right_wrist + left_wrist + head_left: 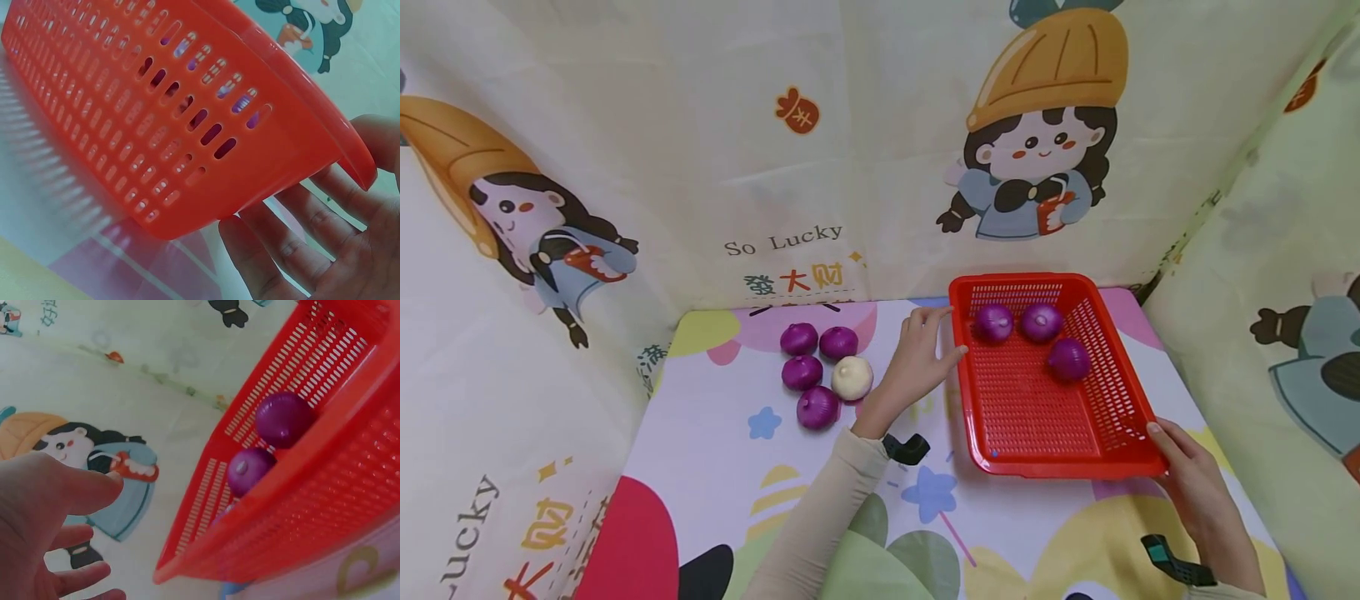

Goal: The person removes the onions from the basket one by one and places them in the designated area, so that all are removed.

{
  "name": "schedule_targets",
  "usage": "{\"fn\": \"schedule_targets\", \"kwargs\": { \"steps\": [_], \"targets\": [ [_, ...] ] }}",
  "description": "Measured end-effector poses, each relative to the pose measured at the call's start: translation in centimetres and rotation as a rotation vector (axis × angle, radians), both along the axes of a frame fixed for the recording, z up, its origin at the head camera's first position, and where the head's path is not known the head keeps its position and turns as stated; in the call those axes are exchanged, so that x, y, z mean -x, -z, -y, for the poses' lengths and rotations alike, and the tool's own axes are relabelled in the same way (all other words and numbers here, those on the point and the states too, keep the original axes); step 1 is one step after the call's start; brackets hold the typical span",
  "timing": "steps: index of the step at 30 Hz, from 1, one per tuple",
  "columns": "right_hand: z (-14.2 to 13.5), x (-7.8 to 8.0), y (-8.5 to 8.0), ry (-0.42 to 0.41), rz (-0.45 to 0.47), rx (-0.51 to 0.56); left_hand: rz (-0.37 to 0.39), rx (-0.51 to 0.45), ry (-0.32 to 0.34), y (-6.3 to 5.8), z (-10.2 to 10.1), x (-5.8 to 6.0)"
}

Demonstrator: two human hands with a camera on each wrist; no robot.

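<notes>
A red plastic basket (1030, 417) with slotted walls stands at the right of the table, holding three purple onions (1068, 359). My right hand (1195, 483) grips its near right corner, thumb over the rim and fingers (325, 212) underneath. Beside the basket's left rim is my left hand (917, 354), fingers spread with nothing in them; the left wrist view shows its thumb (87, 487) apart from the basket. To the left of that hand, several purple onions (802, 372) and one white onion (852, 378) lie grouped on the table.
A printed cloth (700, 433) covers the table. Behind and at both sides hang pale curtains (895, 167) with cartoon figures, the back one close behind the basket. Dark straps (906, 450) sit on both wrists.
</notes>
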State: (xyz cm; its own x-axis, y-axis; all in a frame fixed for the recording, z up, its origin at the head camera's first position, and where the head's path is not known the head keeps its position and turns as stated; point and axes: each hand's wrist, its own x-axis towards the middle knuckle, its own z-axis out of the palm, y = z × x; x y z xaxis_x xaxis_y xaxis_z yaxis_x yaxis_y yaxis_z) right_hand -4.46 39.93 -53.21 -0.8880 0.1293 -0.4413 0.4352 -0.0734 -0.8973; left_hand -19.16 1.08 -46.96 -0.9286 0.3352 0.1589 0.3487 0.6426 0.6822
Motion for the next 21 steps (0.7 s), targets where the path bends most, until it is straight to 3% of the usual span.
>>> {"fn": "schedule_targets", "kwargs": {
  "steps": [4, 9, 16, 21],
  "targets": [
    [0.0, 0.0, 0.0, -0.009, 0.011, -0.006, 0.064, -0.077, 0.083, -0.6, -1.9, 1.7],
    [0.0, 0.0, -0.1, -0.012, -0.001, 0.009, 0.134, -0.115, 0.123, -0.8, -4.4, 3.6],
    [0.1, -0.1, 0.1, -0.009, -0.056, 0.04, 0.166, -0.024, 0.083, -0.9, -7.2, 5.6],
    [0.2, -0.1, 0.1, -0.001, -0.061, 0.039, 0.263, -0.017, 0.062, -0.4, -8.6, 7.1]
  ]
}}
